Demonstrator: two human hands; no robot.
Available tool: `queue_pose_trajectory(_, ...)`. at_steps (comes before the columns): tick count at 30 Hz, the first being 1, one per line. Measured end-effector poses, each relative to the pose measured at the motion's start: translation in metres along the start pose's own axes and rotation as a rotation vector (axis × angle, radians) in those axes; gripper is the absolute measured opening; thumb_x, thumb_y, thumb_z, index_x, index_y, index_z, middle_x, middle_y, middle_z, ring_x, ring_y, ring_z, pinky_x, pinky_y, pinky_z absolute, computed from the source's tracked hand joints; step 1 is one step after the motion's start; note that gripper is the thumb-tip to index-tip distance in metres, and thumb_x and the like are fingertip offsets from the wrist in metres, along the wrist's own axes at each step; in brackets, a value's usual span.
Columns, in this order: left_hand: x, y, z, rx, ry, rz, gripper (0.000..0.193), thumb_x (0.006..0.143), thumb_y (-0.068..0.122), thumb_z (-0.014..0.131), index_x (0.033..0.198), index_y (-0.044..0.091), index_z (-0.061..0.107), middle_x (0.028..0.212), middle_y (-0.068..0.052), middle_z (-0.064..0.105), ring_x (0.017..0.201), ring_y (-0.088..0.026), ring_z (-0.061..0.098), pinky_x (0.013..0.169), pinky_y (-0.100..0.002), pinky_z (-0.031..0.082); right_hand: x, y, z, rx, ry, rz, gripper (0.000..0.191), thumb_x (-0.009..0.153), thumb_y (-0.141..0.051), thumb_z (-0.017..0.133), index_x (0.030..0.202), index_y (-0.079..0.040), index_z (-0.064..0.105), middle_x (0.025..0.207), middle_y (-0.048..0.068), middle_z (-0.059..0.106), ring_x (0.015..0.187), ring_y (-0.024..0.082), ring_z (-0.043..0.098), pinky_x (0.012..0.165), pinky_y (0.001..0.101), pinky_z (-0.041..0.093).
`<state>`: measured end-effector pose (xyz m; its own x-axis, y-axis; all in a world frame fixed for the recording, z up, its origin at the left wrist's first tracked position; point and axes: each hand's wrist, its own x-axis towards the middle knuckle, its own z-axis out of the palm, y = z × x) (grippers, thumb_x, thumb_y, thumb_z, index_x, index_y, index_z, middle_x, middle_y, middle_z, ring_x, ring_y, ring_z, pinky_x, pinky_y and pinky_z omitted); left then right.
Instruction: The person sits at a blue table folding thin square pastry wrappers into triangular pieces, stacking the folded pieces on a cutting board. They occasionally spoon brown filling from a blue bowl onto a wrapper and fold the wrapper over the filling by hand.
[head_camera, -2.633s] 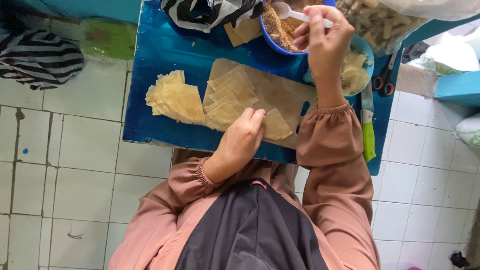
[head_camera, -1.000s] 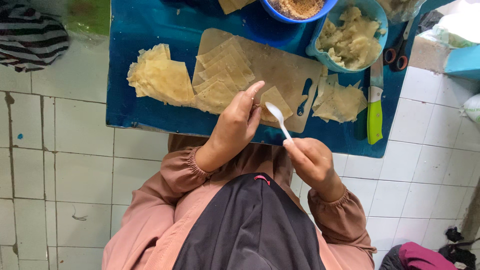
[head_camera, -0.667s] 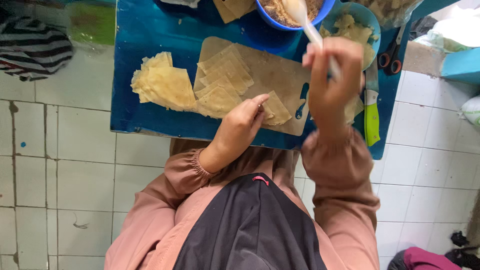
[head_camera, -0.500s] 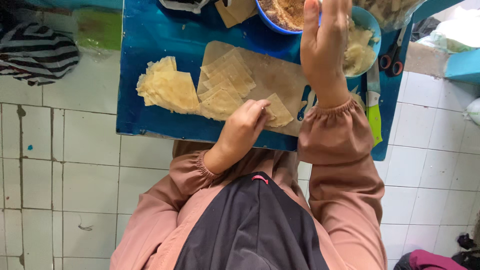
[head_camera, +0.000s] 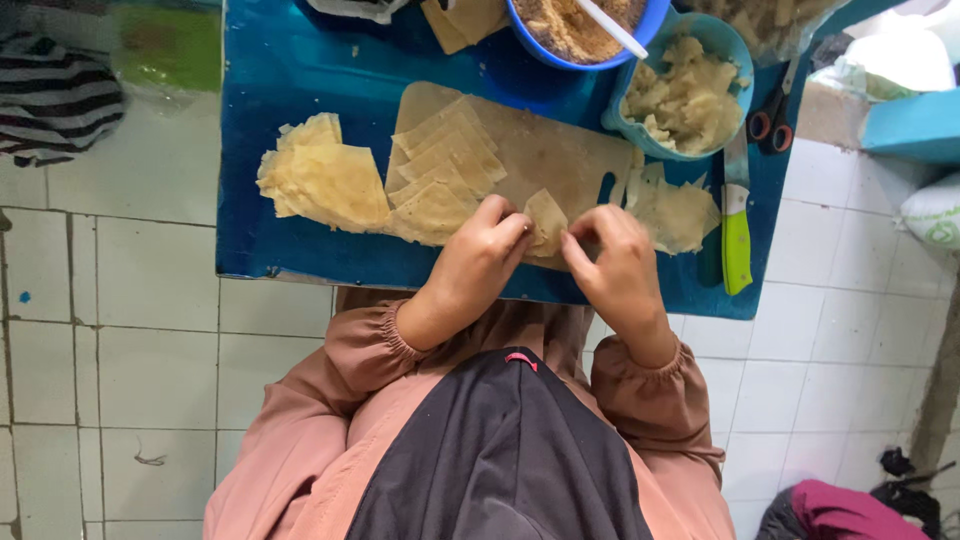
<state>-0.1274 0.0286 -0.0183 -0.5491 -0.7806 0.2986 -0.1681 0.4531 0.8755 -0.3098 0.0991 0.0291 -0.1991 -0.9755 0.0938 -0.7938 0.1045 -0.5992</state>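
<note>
Held between both hands: one small square dough wrapper, at the near edge of the wooden cutting board on the blue surface. Left hand on its left side, right hand on its right, about equally near, both sets of fingertips touching it. Left fingers curled and pinched on the wrapper's left edge; right fingers bent and pressed close at its right edge (how tightly, not clear). Wrapper tilted, one corner pointing away toward the board's middle, long diagonal running roughly away from the body. Pale yellow, thin, matte, slightly floury, possibly part-folded. Just left: fanned wrappers on the board, and a loose stack on the surface. Beyond: a blue bowl of brown filling with a white spoon.
</note>
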Motion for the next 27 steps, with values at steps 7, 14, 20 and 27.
queue_pose_trajectory(7, 0.003, 0.002, -0.002, 0.025, -0.008, -0.040, 0.018, 0.094, 0.003, 0.070, 0.110, 0.003, 0.062, 0.108, -0.017, 0.058, 0.090, -0.038, 0.066, 0.077, -0.043, 0.054, 0.005, -0.004, 0.010, 0.456, 0.015, 0.147, 0.024, 0.094, -0.002, 0.072, 0.115, -0.004, 0.061, 0.094, 0.002, 0.068, 0.085, 0.011, 0.065, 0.075, 0.0256, 0.051)
queue_pose_trajectory(14, 0.006, 0.010, -0.006, 0.041, 0.040, 0.026, 0.027, 0.089, 0.000, 0.068, 0.115, 0.002, 0.062, 0.115, -0.017, 0.056, 0.090, -0.037, 0.067, 0.075, -0.041, 0.054, 0.005, 0.003, 0.021, 0.252, 0.047, 0.008, 0.025, 0.084, 0.002, 0.080, 0.102, -0.003, 0.063, 0.093, 0.007, 0.061, 0.084, 0.017, 0.061, 0.075, 0.0287, 0.051)
queue_pose_trajectory(20, 0.004, 0.010, -0.005, 0.225, -0.033, 0.123, 0.018, 0.086, 0.000, 0.065, 0.104, 0.004, 0.063, 0.110, -0.012, 0.057, 0.098, -0.031, 0.066, 0.081, -0.038, 0.056, -0.003, -0.006, 0.013, 0.019, 0.070, -0.185, 0.015, 0.089, 0.003, 0.074, 0.099, -0.004, 0.065, 0.097, 0.010, 0.063, 0.096, 0.032, 0.062, 0.085, 0.0409, 0.048)
queue_pose_trajectory(27, -0.001, 0.013, -0.018, 0.393, -0.128, 0.243, 0.022, 0.086, 0.007, 0.067, 0.107, 0.002, 0.065, 0.111, -0.012, 0.059, 0.097, -0.027, 0.061, 0.083, -0.036, 0.054, -0.018, -0.008, 0.000, -0.289, 0.057, -0.456, 0.027, 0.084, 0.000, 0.076, 0.111, -0.002, 0.072, 0.101, 0.010, 0.066, 0.095, 0.031, 0.062, 0.084, 0.0432, 0.047)
